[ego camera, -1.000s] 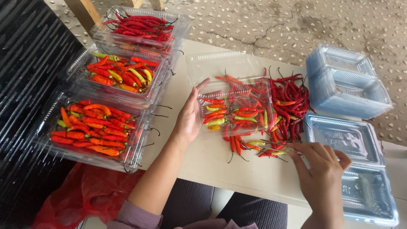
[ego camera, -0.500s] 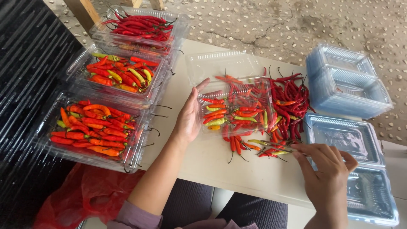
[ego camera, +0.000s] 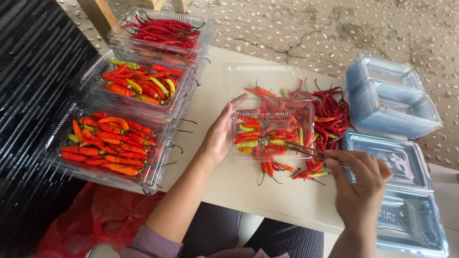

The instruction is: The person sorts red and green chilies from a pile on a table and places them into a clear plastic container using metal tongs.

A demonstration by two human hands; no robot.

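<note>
1. Head view: left hand lies open against the clear tray of chillies at table centre.
2. Right hand pinches chilli stems at the tray's right edge.

Three clear plastic clamshell boxes packed with red, orange and yellow chillies run down the frame's left side. A half-filled clear box, lid open, sits at centre. Stacked empty bluish boxes stand at upper right, with two open trays below them.

Left hand flat, right hand pinching
</note>
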